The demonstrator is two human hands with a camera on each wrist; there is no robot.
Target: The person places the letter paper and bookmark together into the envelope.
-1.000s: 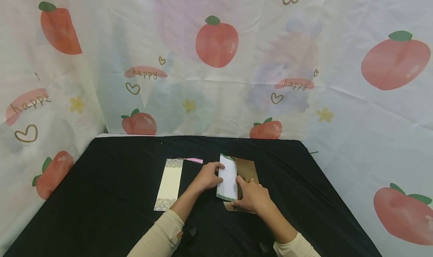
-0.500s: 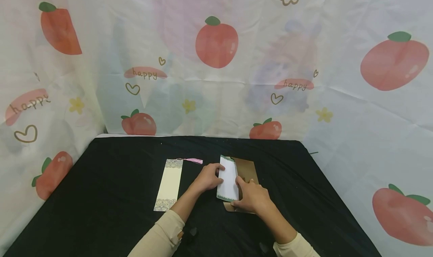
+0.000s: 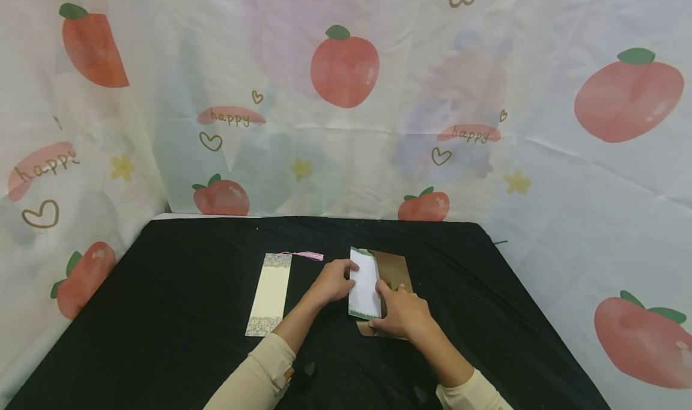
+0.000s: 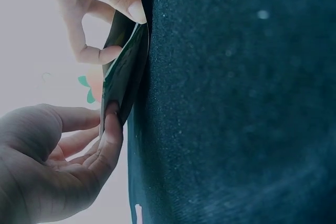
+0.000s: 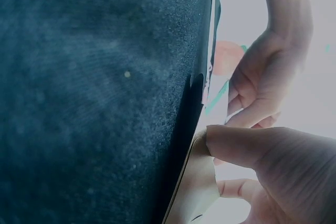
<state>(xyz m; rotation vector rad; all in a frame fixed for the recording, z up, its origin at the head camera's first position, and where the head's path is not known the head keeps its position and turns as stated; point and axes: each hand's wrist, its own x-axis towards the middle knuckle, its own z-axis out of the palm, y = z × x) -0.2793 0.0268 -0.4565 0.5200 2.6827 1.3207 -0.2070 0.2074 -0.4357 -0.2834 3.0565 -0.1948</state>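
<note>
My left hand (image 3: pixel 332 280) pinches the left edge of a white card with a green patterned border (image 3: pixel 363 287), thumb on the near side and fingers farther up. A brown paper envelope (image 3: pixel 393 269) lies partly beneath that card in the head view. My right hand (image 3: pixel 402 311) grips the envelope, its thumb beside the card's right edge. In the left wrist view the card (image 4: pixel 119 85) tilts up from the black cloth, both hands meeting at its edges. Seen from the right wrist, the right thumb presses on the brown paper (image 5: pixel 197 190).
Left of the hands lies a cream bookmark (image 3: pixel 272 293) with lace-patterned ends and a pink tassel (image 3: pixel 310 256). Black cloth (image 3: pixel 178 302) covers the table. A white curtain (image 3: pixel 270 50) with printed peaches hangs around the back and sides.
The white card has shifted slightly right over the envelope, held by the left hand. The right hand stays in nearly the same place.
</note>
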